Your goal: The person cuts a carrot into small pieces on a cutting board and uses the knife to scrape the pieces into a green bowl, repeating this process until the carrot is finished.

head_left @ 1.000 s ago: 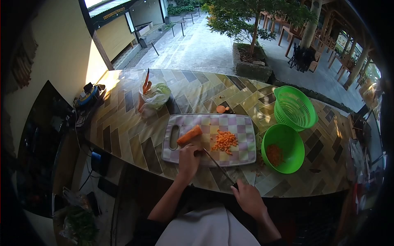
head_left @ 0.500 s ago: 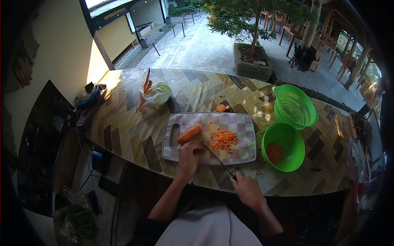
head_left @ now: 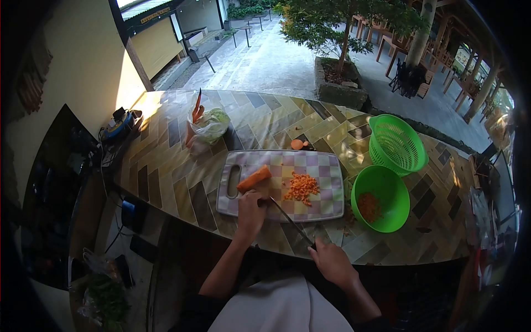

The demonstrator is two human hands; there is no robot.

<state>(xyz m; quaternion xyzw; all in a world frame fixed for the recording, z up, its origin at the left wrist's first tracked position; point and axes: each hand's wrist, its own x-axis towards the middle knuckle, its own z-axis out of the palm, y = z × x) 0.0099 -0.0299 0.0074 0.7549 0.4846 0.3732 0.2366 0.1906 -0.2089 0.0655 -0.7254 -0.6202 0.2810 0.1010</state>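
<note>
While the right hand [head_left: 334,264] is closing its fingers around the handle of a knife [head_left: 293,223], the blade is slanting up and leftward over the near edge of a checked cutting board [head_left: 332,207], its tip ending just beside the left hand [head_left: 251,214]; that left hand is bending over the near left part of the board with its fingers bunched together, though whether it is pinching something beneath them one cannot tell; a thick carrot piece [head_left: 254,178] is lying aslant on the board, just beyond the left fingertips and near the handle slot; a heap of chopped carrot [head_left: 301,188] is sitting to its right on the same board; beyond the far edge, some carrot ends [head_left: 297,144] are lying on the table [head_left: 265,124]; to the right of the board, a green bowl [head_left: 396,193] is holding orange bits [head_left: 368,207], and a green basket [head_left: 398,145] is leaning behind it; at the far left, a plastic bag [head_left: 211,130] is standing with carrots poking out.
</note>
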